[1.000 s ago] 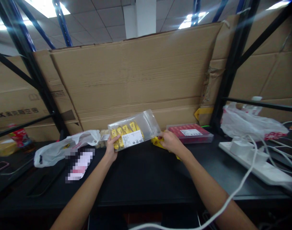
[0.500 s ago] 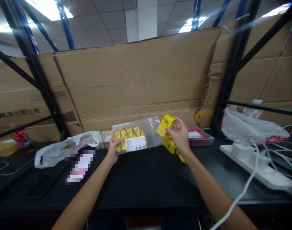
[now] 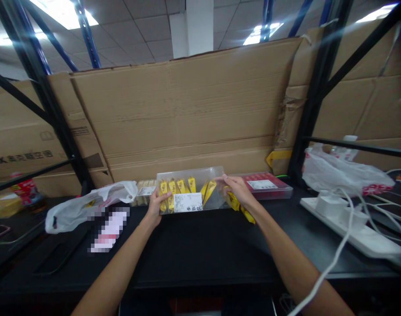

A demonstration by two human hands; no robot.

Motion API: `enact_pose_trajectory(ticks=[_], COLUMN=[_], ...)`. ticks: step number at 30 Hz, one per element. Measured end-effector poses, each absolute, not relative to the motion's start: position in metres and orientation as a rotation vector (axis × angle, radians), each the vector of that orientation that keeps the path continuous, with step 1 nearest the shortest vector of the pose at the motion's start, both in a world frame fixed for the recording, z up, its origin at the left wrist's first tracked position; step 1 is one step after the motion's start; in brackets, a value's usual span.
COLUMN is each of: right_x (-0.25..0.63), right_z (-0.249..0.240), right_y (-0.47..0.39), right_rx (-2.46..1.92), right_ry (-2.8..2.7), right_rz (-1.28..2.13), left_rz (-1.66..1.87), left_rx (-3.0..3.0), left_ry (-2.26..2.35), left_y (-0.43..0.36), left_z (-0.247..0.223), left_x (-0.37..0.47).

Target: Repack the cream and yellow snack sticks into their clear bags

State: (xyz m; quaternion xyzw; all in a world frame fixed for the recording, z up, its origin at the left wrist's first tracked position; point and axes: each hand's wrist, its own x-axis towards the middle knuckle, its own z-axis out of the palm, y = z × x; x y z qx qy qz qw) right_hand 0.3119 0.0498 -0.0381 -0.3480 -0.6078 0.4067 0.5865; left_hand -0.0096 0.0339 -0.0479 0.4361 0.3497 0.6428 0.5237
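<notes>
A clear plastic box (image 3: 213,174) is tilted up above the black table, with a white printed label (image 3: 187,202) on its front. Several yellow snack packets (image 3: 181,186) stand in a row at its left side. Two more yellow packets (image 3: 208,191) lean near its middle right. My left hand (image 3: 157,204) is closed around the box's left end, thumb on the front. At the right end, my right hand (image 3: 238,188) has its fingers stretched toward the leaning packets, and no packet shows in its grip. Loose yellow packets (image 3: 248,215) lie on the table beneath my right hand.
A red lidded box (image 3: 262,186) sits behind my right hand. White plastic bags lie left (image 3: 88,206) and right (image 3: 345,171). A power strip (image 3: 352,228) with cables is at right. A pale-filled pack (image 3: 142,193) stands behind my left hand; a cardboard wall (image 3: 193,109) closes the back.
The yellow packet that my right hand held beside the box is now inside it. My right hand has moved slightly left and down and its fingers have let go. My left hand keeps its hold.
</notes>
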Motion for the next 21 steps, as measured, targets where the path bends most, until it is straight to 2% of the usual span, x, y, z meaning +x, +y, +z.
enact_pose_trajectory(ticks=[8, 14, 16, 21], right_x=[0.306, 0.299, 0.303, 0.329], right_z=[-0.023, -0.023, -0.026, -0.036], right_y=[0.027, 0.025, 0.031, 0.045], right_rx=[-0.611, -0.643, -0.705, -1.217], right_ry=[-1.518, -1.560, -1.520, -1.470], right_rz=[1.255, 1.276, 1.125, 0.319], left_rz=[1.476, 1.472, 1.495, 1.575], left_rx=[1.045, 1.022, 1.008, 0.966], left_ry=[0.848, 0.841, 0.832, 0.802], left_y=[0.029, 0.030, 0.031, 0.033], left_z=[-0.047, -0.046, -0.046, -0.045], left_x=[-0.006, -0.007, -0.007, -0.008])
